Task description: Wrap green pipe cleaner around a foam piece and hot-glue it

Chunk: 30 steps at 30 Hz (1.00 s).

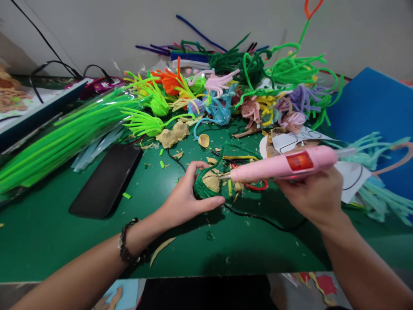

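Note:
My left hand (183, 193) is closed around a small ball wrapped in dark green pipe cleaner (200, 187), with a bare tan patch (211, 181) facing right. In my right hand (318, 196) is a pink hot glue gun (258, 168), gripped by its handle and pointing left. Its metal nozzle reaches the tan patch and seems to touch it. A clear glue stick (346, 152) sticks out of the gun's back end. Behind the ball, a loose green pipe cleaner end curves up. Under the gun lie red-handled scissors (258, 186), partly hidden.
Along the back are bunches of colored pipe cleaners (222, 86). At left lie a bag of green pipe cleaners (64, 133) and a black phone (106, 181). Tan shells (172, 134) and scraps litter the green table (180, 254). A black cord (261, 217) crosses it. A blue board (368, 107) stands right.

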{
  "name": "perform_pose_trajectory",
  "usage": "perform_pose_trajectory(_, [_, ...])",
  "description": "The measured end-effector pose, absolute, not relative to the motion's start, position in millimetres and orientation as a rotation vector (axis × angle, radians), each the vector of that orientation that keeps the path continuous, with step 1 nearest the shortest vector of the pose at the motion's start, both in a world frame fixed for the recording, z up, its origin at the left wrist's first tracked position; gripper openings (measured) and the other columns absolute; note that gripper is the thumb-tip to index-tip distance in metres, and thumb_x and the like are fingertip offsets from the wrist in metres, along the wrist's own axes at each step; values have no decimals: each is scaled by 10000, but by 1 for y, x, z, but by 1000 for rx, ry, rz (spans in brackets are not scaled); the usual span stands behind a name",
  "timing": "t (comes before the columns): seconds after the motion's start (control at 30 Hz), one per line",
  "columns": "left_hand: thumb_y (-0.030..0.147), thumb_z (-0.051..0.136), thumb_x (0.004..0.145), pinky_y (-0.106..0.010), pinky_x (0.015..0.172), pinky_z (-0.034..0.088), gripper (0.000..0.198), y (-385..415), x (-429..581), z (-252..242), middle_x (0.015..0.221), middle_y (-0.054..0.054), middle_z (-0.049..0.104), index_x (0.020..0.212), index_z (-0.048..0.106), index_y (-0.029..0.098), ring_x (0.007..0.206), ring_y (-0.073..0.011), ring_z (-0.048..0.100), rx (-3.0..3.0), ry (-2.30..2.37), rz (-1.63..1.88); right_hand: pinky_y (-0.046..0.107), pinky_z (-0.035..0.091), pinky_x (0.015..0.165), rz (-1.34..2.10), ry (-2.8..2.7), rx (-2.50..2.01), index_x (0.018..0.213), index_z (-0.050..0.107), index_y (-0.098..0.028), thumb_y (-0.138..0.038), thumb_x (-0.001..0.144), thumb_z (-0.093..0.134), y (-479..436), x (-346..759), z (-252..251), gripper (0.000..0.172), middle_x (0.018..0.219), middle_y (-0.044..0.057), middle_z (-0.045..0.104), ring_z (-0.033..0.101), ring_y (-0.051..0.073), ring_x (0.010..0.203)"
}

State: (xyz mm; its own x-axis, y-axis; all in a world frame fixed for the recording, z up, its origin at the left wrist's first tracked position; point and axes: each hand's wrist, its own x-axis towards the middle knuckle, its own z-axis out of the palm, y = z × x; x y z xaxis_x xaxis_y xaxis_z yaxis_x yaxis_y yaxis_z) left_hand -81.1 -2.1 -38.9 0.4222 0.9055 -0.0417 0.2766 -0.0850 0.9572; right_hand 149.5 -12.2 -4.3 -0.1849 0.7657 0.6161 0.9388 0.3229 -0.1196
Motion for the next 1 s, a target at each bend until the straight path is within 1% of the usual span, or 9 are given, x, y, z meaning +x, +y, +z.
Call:
perform_pose_trajectory(0.1, [382, 637, 639, -271, 762, 403, 525, -3, -81, -38, 902, 0, 538, 1025, 325, 212, 849, -171, 527, 1613, 1108, 734, 294, 353, 404, -653, -1771, -1456, 507, 388, -235, -341, 667, 583, -9, 151, -3, 273, 454, 2, 467, 459, 154, 416])
perform_pose_trajectory(0.2, [393, 642, 630, -280, 758, 397, 534, -4, -80, -38, 897, -1, 526, 1025, 331, 213, 848, -175, 513, 1631, 1171, 694, 274, 289, 369, -531, -1556, -1528, 452, 313, -242, -403, 614, 624, 0, 157, -4, 385, 372, -49, 343, 351, 114, 344])
perform_pose_trajectory(0.27, [393, 639, 629, -281, 745, 401, 537, -4, -79, -39, 878, 2, 524, 1028, 327, 214, 836, -173, 513, 1631, 1179, 673, 285, 326, 397, -334, -1456, -1610, 529, 386, -231, -425, 614, 618, 6, 162, -6, 314, 452, -35, 407, 394, 126, 395])
perform_pose_trajectory(0.37, [389, 634, 631, -283, 741, 408, 531, -4, -79, -39, 861, 3, 527, 1026, 325, 215, 844, -177, 517, 1639, 1185, 676, 337, 410, 523, -152, -1408, -1690, 716, 453, -218, -386, 671, 559, 15, 169, -12, 203, 624, 13, 498, 488, 174, 554])
perform_pose_trajectory(0.5, [369, 631, 638, -282, 716, 427, 520, -4, -79, -38, 856, 3, 545, 1027, 321, 215, 811, -170, 540, 1675, 1163, 688, 401, 432, 671, -67, -1495, -1716, 865, 467, -201, -359, 712, 493, 25, 177, -25, 221, 806, 75, 545, 526, 224, 738])
perform_pose_trajectory(0.6, [366, 628, 641, -272, 662, 437, 522, -5, -79, -38, 831, 9, 556, 1032, 315, 217, 752, -163, 561, 1704, 1147, 677, 423, 419, 738, -73, -1622, -1746, 868, 473, -188, -341, 717, 464, 30, 181, -36, 215, 863, 101, 524, 512, 248, 826])
perform_pose_trajectory(0.73, [408, 610, 645, -272, 580, 429, 535, -5, -79, -38, 774, 16, 549, 1043, 307, 218, 641, -161, 564, 1723, 1202, 626, 411, 423, 730, -41, -1770, -1788, 855, 478, -188, -345, 747, 414, 36, 187, -48, 201, 825, 95, 508, 500, 245, 812])
perform_pose_trajectory(0.87, [426, 601, 645, -298, 593, 438, 534, -6, -79, -38, 759, 11, 554, 1044, 314, 216, 642, -181, 583, 1782, 1231, 583, 385, 440, 681, -31, -1791, -1794, 834, 487, -194, -358, 737, 441, 36, 191, -45, 196, 772, 73, 501, 506, 229, 752])
perform_pose_trajectory(1.0, [429, 593, 646, -332, 608, 450, 551, -7, -77, -37, 699, 12, 551, 1065, 320, 199, 635, -203, 592, 1830, 1330, 535, 379, 459, 671, 30, -1758, -1788, 903, 494, -184, -419, 702, 519, 32, 189, -33, 311, 865, 96, 527, 532, 234, 772])
